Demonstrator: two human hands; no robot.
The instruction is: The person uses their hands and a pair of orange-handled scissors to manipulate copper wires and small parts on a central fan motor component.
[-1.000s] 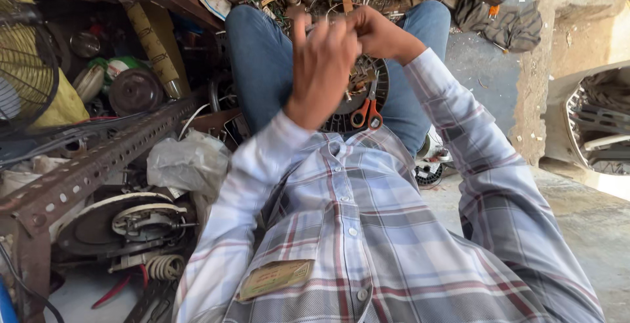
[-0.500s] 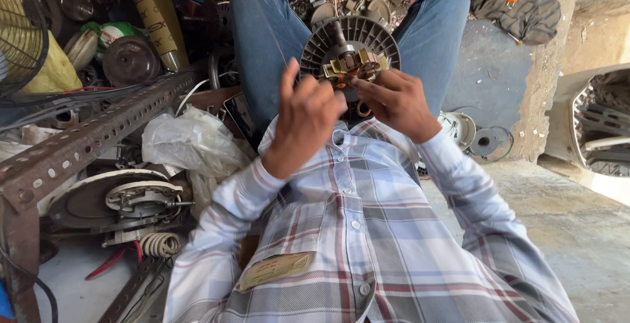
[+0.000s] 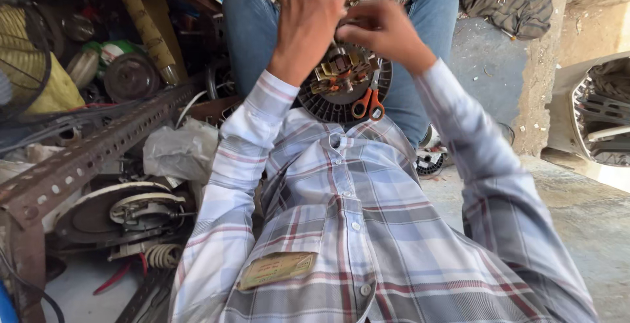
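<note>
A round black fan motor with copper windings lies in my lap between my jeans-clad thighs. My left hand and my right hand meet over its upper edge. The fingers of both are curled and pinched together on the motor's top part; what lies between the fingertips is hidden. Orange-handled scissors rest against the motor's lower right rim. My plaid shirt fills the lower half of the view.
A rusty perforated angle-iron rack runs along the left, with a yellow fan guard, a crumpled plastic bag and motor parts around it. A concrete wall and a white fan housing stand at the right.
Both hands have shifted from the motor's lower edge to its upper edge. The view has tilted down, so the motor sits nearer my chest.
</note>
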